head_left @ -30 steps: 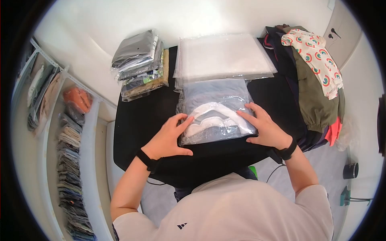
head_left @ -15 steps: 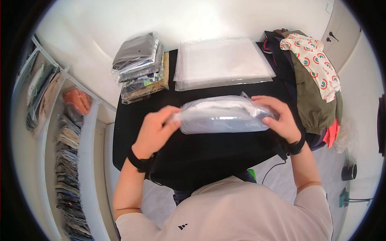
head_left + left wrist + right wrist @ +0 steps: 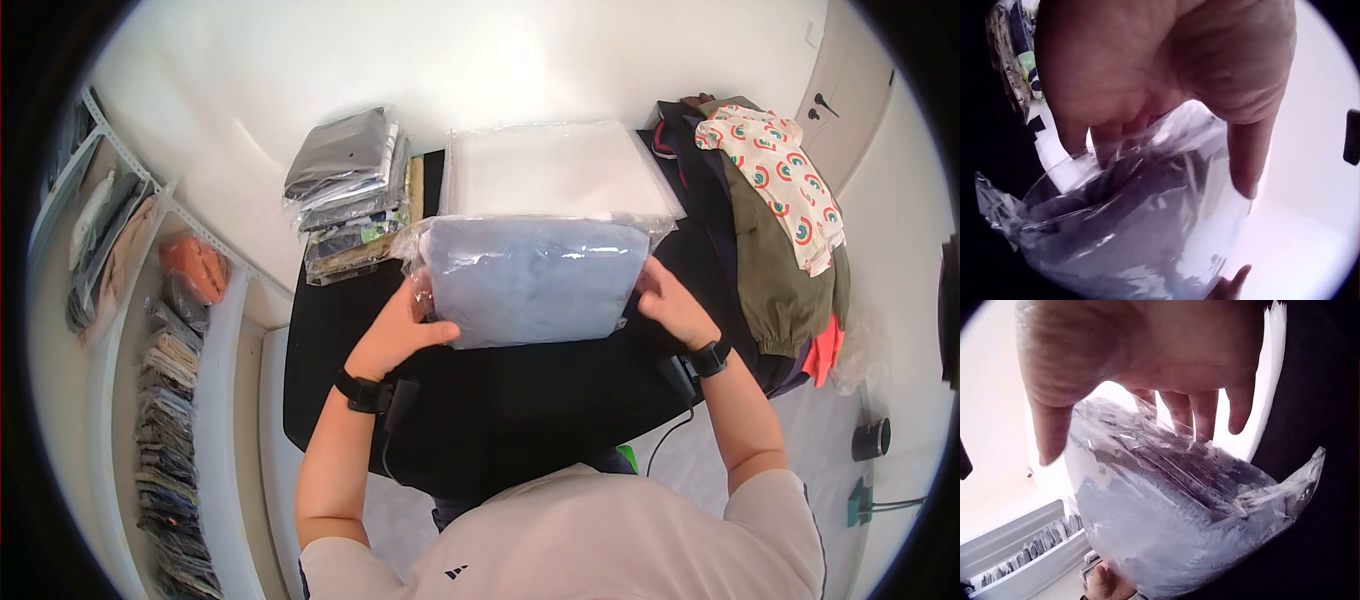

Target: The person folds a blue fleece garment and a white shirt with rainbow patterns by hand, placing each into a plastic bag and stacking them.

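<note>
Change from a second ago: the bagged garment [image 3: 530, 280] lay flat on the black table [image 3: 520, 400] with both hands pressing on top of it; now it is lifted off the table and turned, its plain grey-blue face toward the head camera, the white trim no longer in sight.
Half a second ago: the packet was held edge-on above the table; it has since tipped up and moved toward the far side.
Left hand [image 3: 400, 330]: grips the packet's left edge, thumb on the near face and fingers curled behind the plastic, as the left wrist view [image 3: 1147, 75] shows.
Right hand [image 3: 675, 305]: grips the right edge the same way, thumb in front and fingers wrapped behind [image 3: 1166, 356].
Bagged garment, place: in the air above the table's middle, between the two hands, its top edge overlapping the near edge of the stack behind it.
Bag contents: one folded grey-blue garment in a clear, crinkled plastic bag.
Clear bag stack [image 3: 560, 170]: flat on the table's far side.
Packed pile [image 3: 350, 190]: bagged folded clothes stacked at the table's far left corner.
Loose clothes [image 3: 780, 200]: heaped on the table's right side, a rainbow-print piece on top.
Shelves [image 3: 150, 330]: left of the table, holding more bagged clothes.
</note>
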{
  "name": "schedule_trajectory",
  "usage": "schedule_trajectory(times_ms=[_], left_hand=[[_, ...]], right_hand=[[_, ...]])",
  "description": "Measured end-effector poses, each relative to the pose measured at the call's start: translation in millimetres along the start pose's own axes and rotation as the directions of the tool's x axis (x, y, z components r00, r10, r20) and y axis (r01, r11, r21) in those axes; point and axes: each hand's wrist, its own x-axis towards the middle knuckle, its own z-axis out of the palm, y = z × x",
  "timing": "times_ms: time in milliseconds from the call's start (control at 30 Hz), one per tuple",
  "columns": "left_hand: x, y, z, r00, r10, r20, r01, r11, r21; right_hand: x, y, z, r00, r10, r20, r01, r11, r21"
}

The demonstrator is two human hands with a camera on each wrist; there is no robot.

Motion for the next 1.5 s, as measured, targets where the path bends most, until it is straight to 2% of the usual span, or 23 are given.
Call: schedule_trajectory(times_ms=[33, 100, 133, 267, 333, 367, 433, 500, 533, 567, 633, 667, 700, 733, 767, 833, 900, 967, 1133, 1267, 1367, 1433, 1500], left_hand=[[-0.1, -2.1, 0.3, 1.000, -0.001, 0.002, 0.001, 1.000, 0.000], [-1.4, -3.6, 2.5, 0.956, -0.290, -0.037, 0.292, 0.951, 0.100], [-1.3, -9.4, 1.9, 0.966, -0.252, -0.048, 0.256, 0.962, 0.097], [2.6, -19.6, 2.6, 0.984, -0.136, -0.116, 0.146, 0.987, 0.074], [5.0, -18.1, 4.4, 0.981, -0.067, -0.180, 0.093, 0.986, 0.139], [5.2, -16.1, 5.2, 0.981, -0.071, -0.182, 0.097, 0.986, 0.135], [4.7, -6.1, 8.7, 0.973, -0.070, -0.219, 0.097, 0.988, 0.117], [1.2, 5.9, 9.8, 0.968, -0.070, -0.240, 0.102, 0.987, 0.122], [-1.6, 10.0, 5.1, 0.955, -0.169, -0.244, 0.215, 0.960, 0.177], [-3.7, 11.0, 2.6, 0.930, -0.267, -0.252, 0.325, 0.917, 0.230], [-6.6, 2.3, 3.4, 0.922, -0.309, -0.234, 0.360, 0.907, 0.221], [-8.0, -8.9, 1.9, 0.857, -0.445, -0.261, 0.488, 0.862, 0.134], [-8.6, -19.2, -0.6, 0.776, -0.566, -0.277, 0.599, 0.799, 0.047], [-11.6, -25.7, -4.5, 0.765, -0.588, -0.263, 0.615, 0.788, 0.026], [-15.5, -29.2, -12.0, 0.765, -0.587, -0.266, 0.614, 0.789, 0.026], [-19.4, -28.3, -19.7, 0.757, -0.618, -0.212, 0.570, 0.783, -0.247], [-20.2, -31.4, -23.0, 0.734, -0.645, -0.213, 0.584, 0.759, -0.288], [-19.9, -37.3, -24.1, 0.713, -0.667, -0.217, 0.591, 0.737, -0.328], [-7.8, -39.0, -10.0, 0.759, -0.650, -0.043, 0.549, 0.674, -0.494], [-1.6, -34.8, -3.4, 0.763, -0.645, -0.042, 0.537, 0.668, -0.515], [-3.8, -20.6, 13.5, 0.812, -0.581, -0.049, 0.517, 0.756, -0.401], [-4.3, -16.9, 15.7, 0.793, -0.609, -0.028, 0.550, 0.734, -0.399], [-4.3, -13.5, 26.7, 0.801, -0.598, -0.015, 0.509, 0.694, -0.509]], right_hand=[[-0.6, 3.4, 3.8, 1.000, 0.000, -0.002, 0.000, 1.000, 0.000], [-1.0, 11.2, 7.8, 0.994, 0.101, -0.035, -0.106, 0.974, -0.198], [3.4, 10.2, 8.9, 0.980, 0.198, -0.010, -0.194, 0.946, -0.259], [5.4, 15.8, 15.5, 0.969, 0.238, -0.073, -0.248, 0.941, -0.229], [6.7, 12.3, 18.4, 0.926, 0.327, -0.190, -0.371, 0.882, -0.290], [6.5, 16.5, 18.6, 0.924, 0.333, -0.189, -0.376, 0.880, -0.290], [7.0, 24.4, 21.8, 0.967, 0.156, -0.200, -0.204, 0.947, -0.247], [6.1, 11.2, 25.2, 0.966, 0.178, -0.187, -0.206, 0.968, -0.146], [6.3, 0.3, 28.2, 0.966, 0.192, -0.175, -0.202, 0.978, -0.043], [8.0, -5.9, 28.1, 0.961, 0.212, -0.179, -0.229, 0.970, -0.080], [11.5, -4.5, 21.6, 0.886, 0.445, -0.129, -0.449, 0.893, -0.010], [11.6, 7.9, 19.9, 0.814, 0.539, -0.215, -0.559, 0.828, -0.040], [9.7, 17.6, 17.6, 0.812, 0.544, -0.213, -0.563, 0.825, -0.038], [8.9, 24.7, 13.7, 0.769, 0.606, -0.201, -0.612, 0.790, 0.040], [8.8, 28.8, 9.3, 0.725, 0.664, -0.183, -0.654, 0.747, 0.116], [5.2, 23.6, 2.0, 0.746, 0.659, -0.099, -0.636, 0.748, 0.188], [1.2, 22.1, 4.0, 0.758, 0.652, -0.018, -0.626, 0.734, 0.262], [1.1, 22.4, 11.8, 0.782, 0.621, -0.062, -0.587, 0.765, 0.266], [-1.8, 17.3, 18.1, 0.782, 0.615, -0.106, -0.584, 0.781, 0.223], [-4.6, 17.5, 23.1, 0.780, 0.601, -0.175, -0.560, 0.794, 0.236], [-6.5, 26.6, 19.9, 0.796, 0.581, -0.170, -0.541, 0.808, 0.232], [-6.0, 23.4, 26.9, 0.771, 0.570, -0.284, -0.522, 0.821, 0.233], [-7.9, 26.7, 21.3, 0.751, 0.593, -0.291, -0.546, 0.805, 0.231]])
